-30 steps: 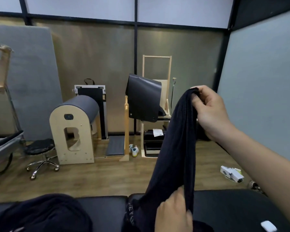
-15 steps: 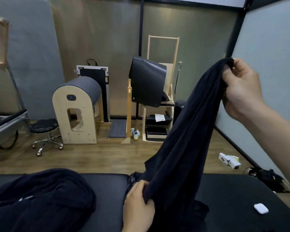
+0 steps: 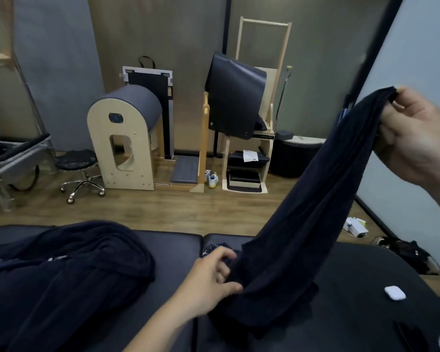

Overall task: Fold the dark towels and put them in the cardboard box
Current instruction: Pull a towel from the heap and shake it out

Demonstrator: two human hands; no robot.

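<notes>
A dark navy towel (image 3: 308, 207) stretches diagonally from the black padded table (image 3: 173, 252) up to the upper right. My right hand (image 3: 414, 138) pinches its top end high at the right edge of the view. My left hand (image 3: 211, 280) grips the towel's lower part just above the table, fingers curled into the cloth. The towel's bottom end bunches on the table below that hand. A heap of more dark towels (image 3: 59, 278) lies on the table at the left. No cardboard box is in view.
A small white case (image 3: 394, 292) lies on the table at the right. Beyond the table is wooden floor with a padded arch barrel (image 3: 123, 138), a black stool (image 3: 78, 171), a wooden chair frame (image 3: 249, 118) and a dark bag (image 3: 407, 252) by the right wall.
My right hand has carried the towel's top end further right and outward. My left hand slid down and left along the towel. The view has tilted down, showing more of the table.
</notes>
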